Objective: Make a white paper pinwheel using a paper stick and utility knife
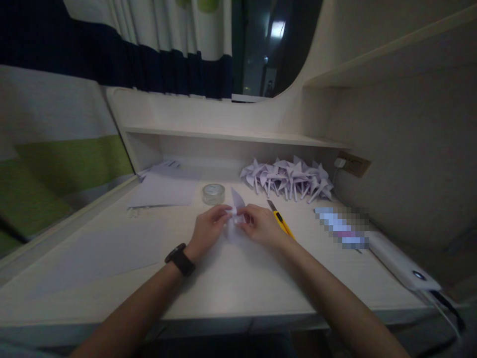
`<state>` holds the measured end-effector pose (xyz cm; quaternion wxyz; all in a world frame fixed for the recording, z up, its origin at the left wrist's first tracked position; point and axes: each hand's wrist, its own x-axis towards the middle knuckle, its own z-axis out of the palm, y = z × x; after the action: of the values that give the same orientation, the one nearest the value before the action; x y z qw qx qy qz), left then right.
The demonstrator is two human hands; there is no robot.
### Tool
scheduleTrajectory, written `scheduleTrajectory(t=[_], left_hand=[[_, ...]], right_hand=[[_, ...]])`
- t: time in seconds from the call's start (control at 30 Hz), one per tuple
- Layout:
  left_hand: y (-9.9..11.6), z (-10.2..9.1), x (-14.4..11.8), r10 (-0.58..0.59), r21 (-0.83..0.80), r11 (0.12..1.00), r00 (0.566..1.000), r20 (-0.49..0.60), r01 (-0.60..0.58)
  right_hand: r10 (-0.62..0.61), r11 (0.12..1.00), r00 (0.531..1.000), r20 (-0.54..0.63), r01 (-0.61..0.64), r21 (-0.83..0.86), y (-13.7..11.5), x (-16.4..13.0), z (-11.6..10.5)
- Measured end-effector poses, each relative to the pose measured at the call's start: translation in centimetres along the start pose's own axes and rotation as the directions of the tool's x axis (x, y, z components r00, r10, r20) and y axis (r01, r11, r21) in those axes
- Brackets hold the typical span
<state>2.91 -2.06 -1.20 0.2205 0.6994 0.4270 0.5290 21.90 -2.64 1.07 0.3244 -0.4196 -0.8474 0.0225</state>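
Observation:
Between my two hands, low over the desk, is a white paper pinwheel, partly hidden by the fingers. My left hand, with a dark watch on its wrist, pinches it from the left near its middle. From the right, my right hand grips the same paper with closed fingers. Just behind my left hand stands a roll of clear tape. A yellow box cutter with its blade out lies beside my right hand. Several finished-looking paper pinwheels are heaped at the back.
A stack of white paper lies at the back left, with a large sheet in front of it. On the right are a blurred-out phone-like object and a white power strip with cables. A low shelf overhangs the desk's back.

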Motion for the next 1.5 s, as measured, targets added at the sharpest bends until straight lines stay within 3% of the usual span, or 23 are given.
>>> scheduleTrajectory(t=[0.9, 1.27, 1.5], left_hand=[[0.9, -0.1, -0.1, -0.042, -0.103, 0.994, 0.999, -0.013, 0.041], [0.8, -0.1, 0.3, 0.006, -0.14, 0.99, 1.0, -0.019, -0.009], [0.8, 0.0, 0.3, -0.019, -0.162, 0.987, 1.0, 0.007, 0.02]], right_hand=[[-0.033, 0.998, 0.999, -0.008, 0.032, -0.051, -0.5, -0.2, 0.0], [-0.059, 0.998, 0.998, -0.032, 0.059, 0.024, -0.8, -0.3, -0.4], [-0.048, 0.999, 0.998, -0.049, 0.049, 0.023, -0.6, -0.3, -0.2]])
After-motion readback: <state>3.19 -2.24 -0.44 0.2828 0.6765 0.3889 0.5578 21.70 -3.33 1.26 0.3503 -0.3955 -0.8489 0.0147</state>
